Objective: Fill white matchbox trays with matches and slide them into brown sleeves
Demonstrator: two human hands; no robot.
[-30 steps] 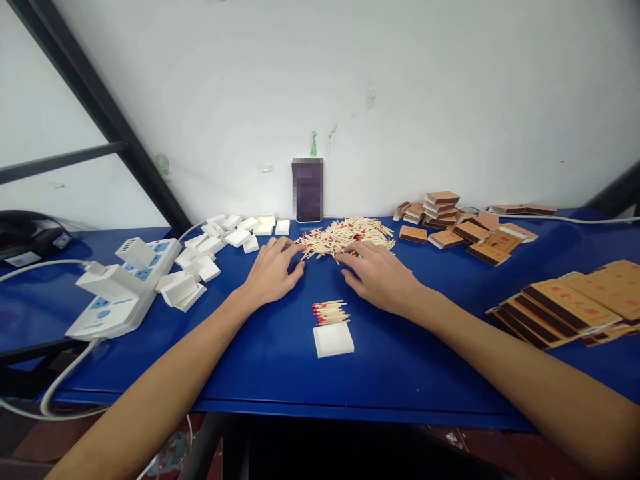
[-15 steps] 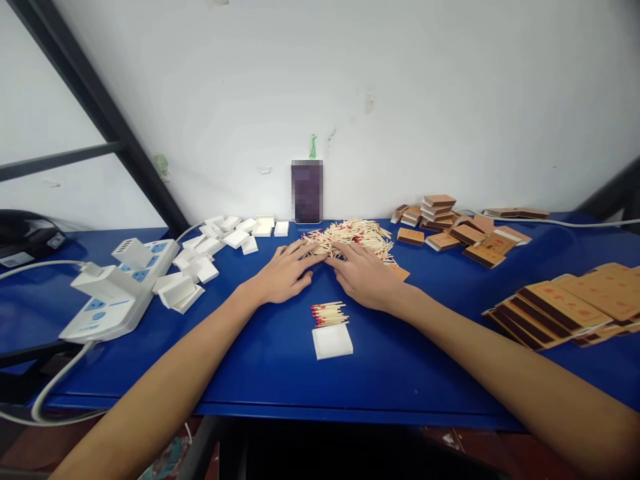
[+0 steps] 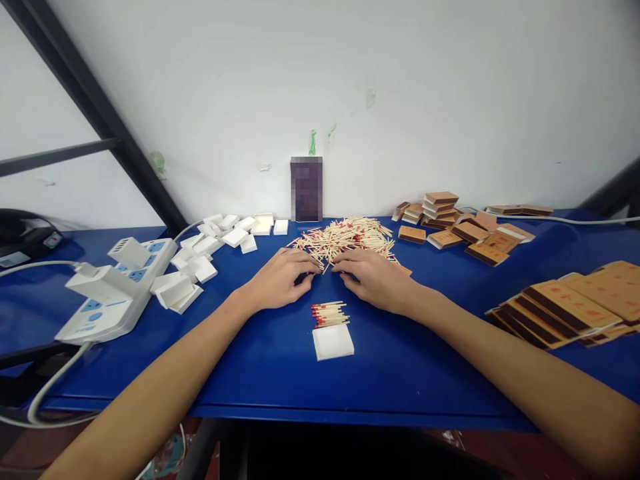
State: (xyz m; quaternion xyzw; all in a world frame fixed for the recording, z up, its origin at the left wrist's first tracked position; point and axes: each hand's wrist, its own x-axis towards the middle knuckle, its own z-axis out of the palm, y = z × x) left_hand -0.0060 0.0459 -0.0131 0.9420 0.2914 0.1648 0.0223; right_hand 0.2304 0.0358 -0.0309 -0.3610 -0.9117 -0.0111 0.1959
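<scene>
A loose heap of red-tipped matches (image 3: 345, 237) lies on the blue table (image 3: 260, 360) near the wall. My left hand (image 3: 283, 277) and my right hand (image 3: 373, 277) rest palm down at the heap's near edge, their fingertips pinched together on a few matches between them. In front of my hands lies a small neat bundle of matches (image 3: 330, 313), and just below it a white inner matchbox tray (image 3: 333, 341).
Several white trays (image 3: 210, 250) are scattered at the left, beside a white power strip (image 3: 117, 290) with plugs and cables. Brown matchbox sleeves (image 3: 460, 230) are piled at the back right, flat sleeves (image 3: 570, 303) at the far right. A dark blurred card (image 3: 306, 189) leans on the wall.
Both hands drew toward each other and back from the heap; their fingers, spread flat before, are now curled and pinching matches between them.
</scene>
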